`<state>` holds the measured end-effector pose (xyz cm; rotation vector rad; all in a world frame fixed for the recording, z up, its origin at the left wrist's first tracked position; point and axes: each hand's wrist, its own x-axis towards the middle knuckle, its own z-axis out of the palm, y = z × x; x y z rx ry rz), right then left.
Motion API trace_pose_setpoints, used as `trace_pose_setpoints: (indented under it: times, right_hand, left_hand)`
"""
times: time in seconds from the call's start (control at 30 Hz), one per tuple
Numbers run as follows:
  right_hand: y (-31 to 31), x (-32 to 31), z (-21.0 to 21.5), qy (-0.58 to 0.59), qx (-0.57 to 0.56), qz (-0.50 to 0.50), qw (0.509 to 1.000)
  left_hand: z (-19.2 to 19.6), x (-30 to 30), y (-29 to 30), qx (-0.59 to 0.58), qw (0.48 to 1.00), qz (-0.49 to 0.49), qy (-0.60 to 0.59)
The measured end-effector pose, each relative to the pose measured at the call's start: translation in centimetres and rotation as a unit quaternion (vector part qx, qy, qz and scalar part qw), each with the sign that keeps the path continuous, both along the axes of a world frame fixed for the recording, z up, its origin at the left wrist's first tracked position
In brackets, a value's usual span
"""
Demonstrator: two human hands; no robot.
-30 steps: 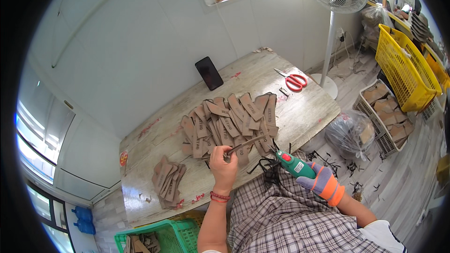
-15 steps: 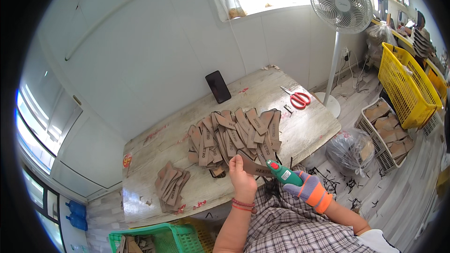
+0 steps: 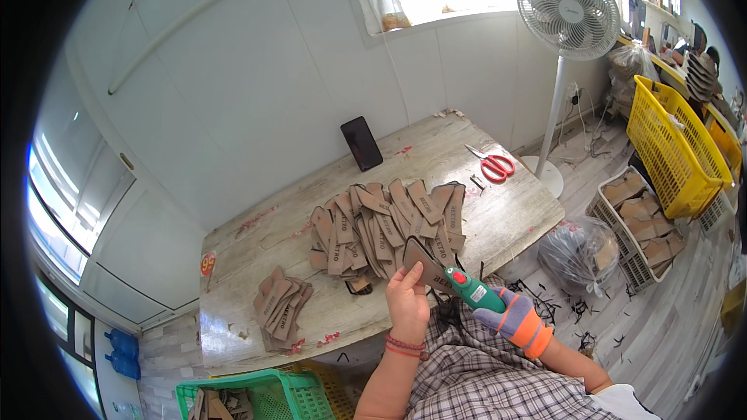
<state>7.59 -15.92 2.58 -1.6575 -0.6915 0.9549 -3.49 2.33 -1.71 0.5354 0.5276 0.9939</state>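
Note:
A brown strip-shaped fabric piece (image 3: 426, 265) with dark edging and printed lettering is pinched in my bare left hand (image 3: 408, 299), above the table's front edge. My right hand (image 3: 513, 319), in a grey and orange glove, grips a green handheld power tool (image 3: 476, 294) with a red button. The tool's front end meets the right end of the strip; its working tip is hidden. Beyond my hands lies a heaped pile of similar strips (image 3: 381, 225). A smaller stack (image 3: 282, 307) sits to the left on the table.
Red-handled scissors (image 3: 496, 167) and a black phone (image 3: 361, 144) are on the worn table (image 3: 241, 264). A green basket (image 3: 268, 393) stands below its front left. At right are a white fan (image 3: 568, 12), a yellow crate (image 3: 673, 144), a plastic bag (image 3: 580, 253) and black scraps on the floor.
The strip's left end has swung up and its angle is steeper. My left hand has shifted slightly right, and the tool has tilted and moved slightly down with my right hand.

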Motion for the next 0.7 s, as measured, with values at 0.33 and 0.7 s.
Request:
trace_pose_setpoints:
  times: [0.33, 0.7]
  right_hand:
    - [-0.2, 0.4, 0.2, 0.037, 0.022, -0.015, 0.999]
    - [-0.7, 1.3, -0.8, 0.035, 0.033, -0.026, 0.998]
  left_hand:
    - [0.1, 1.5, -0.6, -0.017, 1.0, 0.001, 0.017]
    - [0.2, 2.6, -3.0, -0.009, 0.998, -0.026, 0.06]
